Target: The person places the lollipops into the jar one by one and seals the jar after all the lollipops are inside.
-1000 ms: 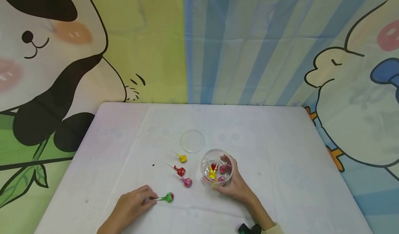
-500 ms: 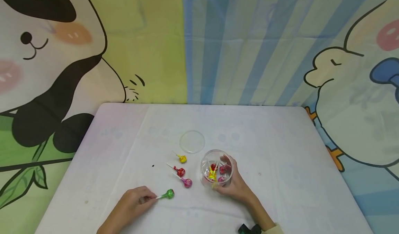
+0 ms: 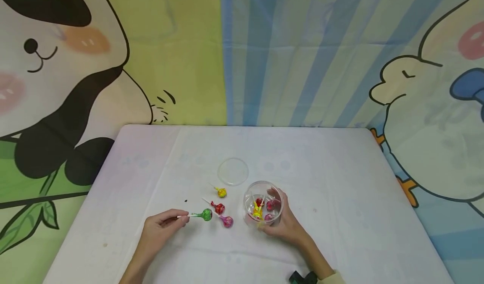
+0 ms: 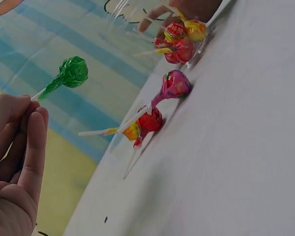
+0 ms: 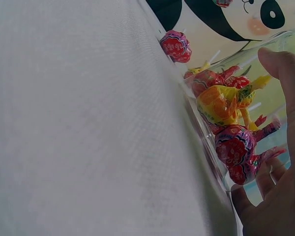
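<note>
My left hand pinches the white stick of a green lollipop between thumb and fingers. In the left wrist view the lollipop is raised above the table, head pointing away from the hand. My right hand grips the side of a clear plastic jar, which stands with its mouth up. Several wrapped lollipops lie inside it, among them a yellow one and a purple-pink one. Between the hands lie a pink lollipop, a red one and a yellow one.
A clear round lid lies flat behind the jar. A small dark speck is on the white tablecloth. A black object sits by the right wrist. A printed curtain stands behind the table.
My left hand has lifted the green lollipop off the table and moved it up toward the loose lollipops. The right hand and jar stay in place.
</note>
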`<action>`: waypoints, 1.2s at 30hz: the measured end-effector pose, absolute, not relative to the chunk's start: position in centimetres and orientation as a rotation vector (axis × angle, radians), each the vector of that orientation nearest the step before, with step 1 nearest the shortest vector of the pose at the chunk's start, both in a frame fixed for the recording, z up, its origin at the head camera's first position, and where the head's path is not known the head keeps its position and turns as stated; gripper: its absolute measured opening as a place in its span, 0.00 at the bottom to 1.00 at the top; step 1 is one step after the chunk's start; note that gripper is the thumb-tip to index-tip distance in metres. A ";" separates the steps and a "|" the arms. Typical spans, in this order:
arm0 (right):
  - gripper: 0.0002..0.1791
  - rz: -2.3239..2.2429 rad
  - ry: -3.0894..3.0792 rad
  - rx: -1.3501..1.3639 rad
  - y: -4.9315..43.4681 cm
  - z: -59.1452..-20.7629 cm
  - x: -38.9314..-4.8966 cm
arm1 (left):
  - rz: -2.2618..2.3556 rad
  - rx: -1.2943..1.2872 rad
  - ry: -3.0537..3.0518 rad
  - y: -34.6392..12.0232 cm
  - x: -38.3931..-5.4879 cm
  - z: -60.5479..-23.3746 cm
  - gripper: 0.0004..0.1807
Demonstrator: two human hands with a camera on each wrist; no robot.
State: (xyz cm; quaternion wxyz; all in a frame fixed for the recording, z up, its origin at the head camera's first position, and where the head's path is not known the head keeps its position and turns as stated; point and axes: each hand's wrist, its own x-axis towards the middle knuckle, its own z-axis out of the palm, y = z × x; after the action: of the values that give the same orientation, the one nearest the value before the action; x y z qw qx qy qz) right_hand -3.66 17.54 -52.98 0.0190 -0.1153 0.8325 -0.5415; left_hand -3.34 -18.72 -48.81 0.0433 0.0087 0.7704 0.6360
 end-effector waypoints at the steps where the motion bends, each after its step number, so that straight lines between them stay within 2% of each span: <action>1: 0.61 -1.682 2.582 -0.360 17.6 -53.0 -3.6 | 1.972 0.029 2.326 -18.5 -3.5 -48.7 0.11; 5: 0.61 -1.664 2.590 -0.367 17.6 -53.0 -3.6 | 2.062 0.065 2.203 -17.2 -4.2 -48.1 0.12; 16: 0.61 -1.656 2.590 -0.367 17.6 -52.8 -3.7 | 2.082 0.464 2.166 -11.7 -7.2 -46.0 0.06; 23: 0.60 -1.677 2.586 -0.379 17.5 -52.9 -3.7 | 1.923 0.734 2.136 -8.7 -8.0 -45.0 0.07; 32: 0.61 -1.648 2.606 -0.397 17.5 -52.8 -3.7 | 1.748 0.797 2.238 -6.0 -8.4 -44.9 0.07; 36: 0.61 -1.679 2.595 -0.417 17.6 -52.8 -3.7 | 1.685 0.941 2.329 -5.1 -8.6 -44.9 0.06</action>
State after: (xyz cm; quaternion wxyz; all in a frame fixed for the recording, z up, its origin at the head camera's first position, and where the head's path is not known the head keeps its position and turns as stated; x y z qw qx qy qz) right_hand -3.68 17.64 -52.82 0.0114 -0.1337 0.8320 -0.5383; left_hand -8.55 -5.14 -44.90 0.0586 0.3106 0.7687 0.5561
